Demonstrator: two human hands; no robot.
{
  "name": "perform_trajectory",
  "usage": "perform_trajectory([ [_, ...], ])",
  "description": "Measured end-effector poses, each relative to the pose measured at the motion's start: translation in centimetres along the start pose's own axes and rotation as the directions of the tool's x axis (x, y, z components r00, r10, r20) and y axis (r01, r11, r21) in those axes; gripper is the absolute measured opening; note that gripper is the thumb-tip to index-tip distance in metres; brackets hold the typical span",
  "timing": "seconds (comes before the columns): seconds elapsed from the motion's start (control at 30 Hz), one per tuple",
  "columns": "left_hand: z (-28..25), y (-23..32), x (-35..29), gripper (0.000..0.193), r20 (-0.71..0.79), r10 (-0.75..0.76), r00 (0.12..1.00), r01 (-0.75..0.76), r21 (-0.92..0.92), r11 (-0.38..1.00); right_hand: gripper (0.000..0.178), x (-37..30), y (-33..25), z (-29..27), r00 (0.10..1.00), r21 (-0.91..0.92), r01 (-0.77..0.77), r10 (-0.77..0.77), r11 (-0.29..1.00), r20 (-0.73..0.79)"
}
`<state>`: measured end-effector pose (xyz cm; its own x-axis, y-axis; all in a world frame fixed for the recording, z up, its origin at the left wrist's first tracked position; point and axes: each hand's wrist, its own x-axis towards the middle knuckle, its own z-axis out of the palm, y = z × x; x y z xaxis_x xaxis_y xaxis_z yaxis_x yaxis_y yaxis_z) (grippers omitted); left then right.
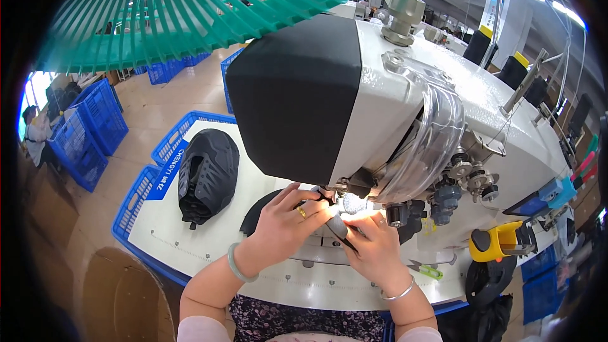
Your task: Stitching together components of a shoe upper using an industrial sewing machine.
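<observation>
A dark grey and black shoe part [339,229] lies under the lit needle area of a white and black sewing machine [294,98]. My left hand [282,225] pinches its left side, fingertips close to the needle. At its right side my right hand [375,246] grips the grey strip-like edge between thumb and fingers. The fingers and the machine head hide much of the piece. Left of my left hand, a black shoe upper [218,168] rests on the pale table [190,240]. Another dark flap [256,212] shows behind my left hand.
A green fan guard [190,38] hangs at the upper left. Green-handled thread snips [430,271] and a yellow holder [494,240] are at the right. Blue crates [136,206] border the table's left, and a cardboard box [123,291] stands lower left. Another person sits far left.
</observation>
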<state>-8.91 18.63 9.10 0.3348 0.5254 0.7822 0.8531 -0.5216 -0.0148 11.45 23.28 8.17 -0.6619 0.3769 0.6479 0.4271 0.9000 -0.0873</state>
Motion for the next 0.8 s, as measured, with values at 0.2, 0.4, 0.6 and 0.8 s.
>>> perform_trajectory([
  [0.2,0.1,0.1,0.3,0.027,0.013,0.012,1.0,-0.012,-0.018,1.0,0.019,0.2,0.3,0.0,0.995,-0.052,0.064,-0.068,0.997,-0.078],
  [0.4,0.0,0.2,0.7,0.037,0.044,-0.03,0.999,0.034,-0.072,0.997,0.021,0.2,0.3,0.3,0.991,-0.029,0.05,-0.054,0.998,-0.121],
  [0.6,0.1,1.0,0.6,0.037,-0.007,0.03,1.0,-0.03,0.051,0.998,0.022,-0.6,0.6,0.6,0.988,-0.038,0.075,-0.079,0.996,-0.131],
  [0.8,0.3,-0.4,0.0,0.017,0.068,-0.335,0.94,0.337,-0.345,0.876,0.033,-0.7,0.0,0.9,0.986,-0.023,0.084,-0.087,0.996,-0.143],
])
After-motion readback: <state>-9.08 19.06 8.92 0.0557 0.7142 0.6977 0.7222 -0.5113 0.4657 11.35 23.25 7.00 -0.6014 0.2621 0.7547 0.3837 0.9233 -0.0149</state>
